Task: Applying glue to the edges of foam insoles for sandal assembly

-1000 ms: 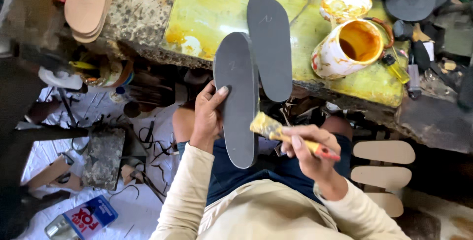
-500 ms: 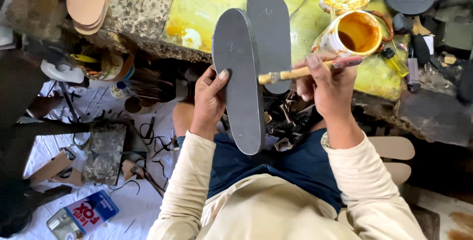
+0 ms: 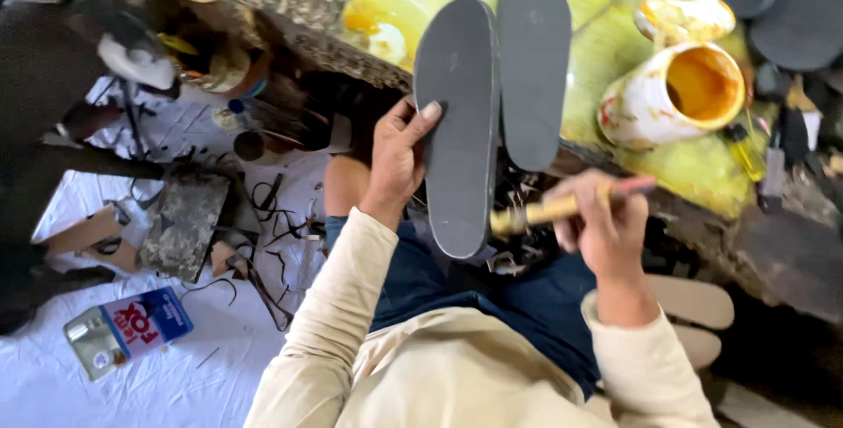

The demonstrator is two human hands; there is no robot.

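The left hand (image 3: 397,158) grips the left edge of a grey shoe sole (image 3: 457,125), holding it upright over the lap, its toe end above the bench (image 3: 615,143) edge. The right hand (image 3: 601,230) is closed around a glue brush (image 3: 562,208), whose bristle end touches the sole's lower right edge. An open glue pot (image 3: 672,94) stands on the bench, well right of the sole.

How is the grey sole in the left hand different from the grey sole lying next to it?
The held sole is gripped at its edge by the left hand; the second sole has no hand on it. The held sole reaches down over the lap; the second sole rests on the yellow-stained bench. Both are dark grey, flat and foot-shaped.
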